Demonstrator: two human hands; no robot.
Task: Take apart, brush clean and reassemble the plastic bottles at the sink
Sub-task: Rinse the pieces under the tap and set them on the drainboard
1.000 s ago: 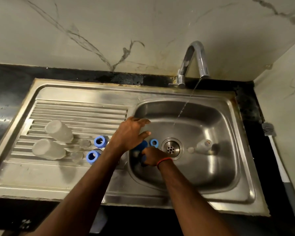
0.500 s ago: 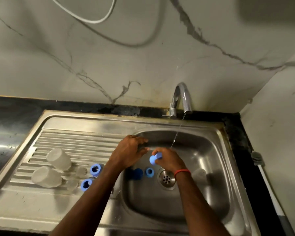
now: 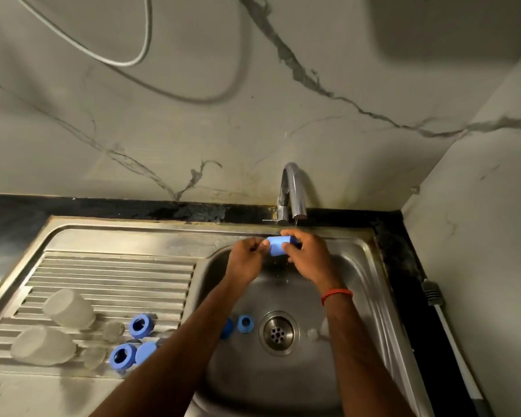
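Both hands meet under the tap (image 3: 294, 191) over the back of the sink basin (image 3: 370, 296). My right hand (image 3: 309, 255) grips a blue plastic cap (image 3: 275, 246), and the fingertips of my left hand (image 3: 247, 257) pinch its left end. A thin trickle of water falls onto it. On the basin floor, left of the drain (image 3: 278, 332), lie a blue ring (image 3: 245, 323) and another blue piece (image 3: 226, 328) partly hidden by my left forearm. Two frosted bottle bodies (image 3: 68, 308) (image 3: 42, 346) and two blue collars (image 3: 141, 325) (image 3: 122, 356) lie on the ribbed drainboard.
A pale translucent part (image 3: 316, 331) lies on the basin floor right of the drain. A white-handled bottle brush (image 3: 451, 332) lies on the dark counter to the right of the sink. A cable loops on the marble wall above.
Both hands rose from the basin floor to just under the tap spout, carrying the blue cap. My left hand now pinches it too. The camera tilted up toward the wall.
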